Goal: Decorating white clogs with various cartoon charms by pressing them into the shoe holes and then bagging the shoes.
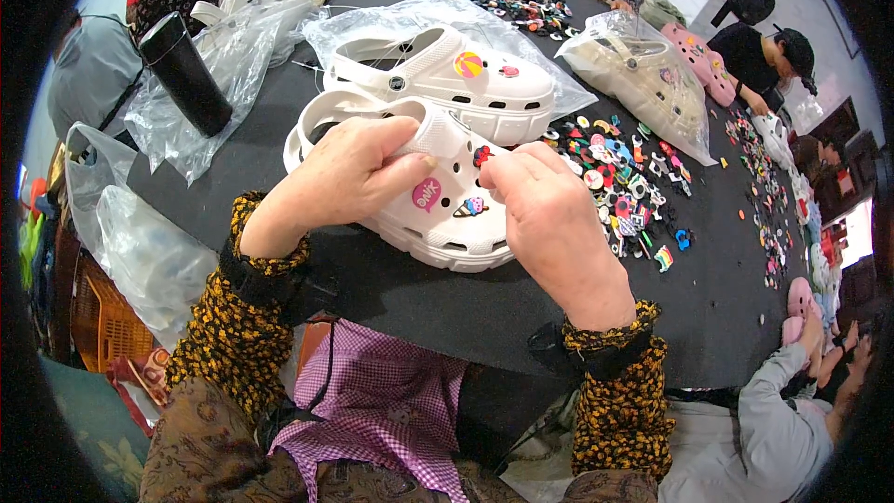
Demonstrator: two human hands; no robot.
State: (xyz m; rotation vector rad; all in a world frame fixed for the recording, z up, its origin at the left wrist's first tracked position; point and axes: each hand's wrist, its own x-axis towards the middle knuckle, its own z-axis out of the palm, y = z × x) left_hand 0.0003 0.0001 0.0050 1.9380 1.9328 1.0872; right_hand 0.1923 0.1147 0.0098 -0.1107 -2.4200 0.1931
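Note:
A white clog [438, 247] lies on the dark table in front of me, toe toward the right. My left hand [349, 168] is closed on its upper, thumb outside and fingers at the foot opening. With bent fingers, my right hand [549, 205] pinches a red shoe charm [482, 156] at the clog's holes; the fingers partly hide it. A pink speech-bubble charm [426, 194] and an ice-cream charm [473, 208] sit on the same clog. Just behind stands a second white clog [438, 61], bearing a beach-ball charm [467, 65] and a small red charm [508, 72].
Loose charms [624, 177] are heaped right of the clogs, with another heap [512, 0] at the back. A bagged beige clog [643, 74] and pink clogs [698, 65] lie beyond. Left are a black cylinder [186, 74] and plastic bags [140, 242]. Co-workers sit around the table.

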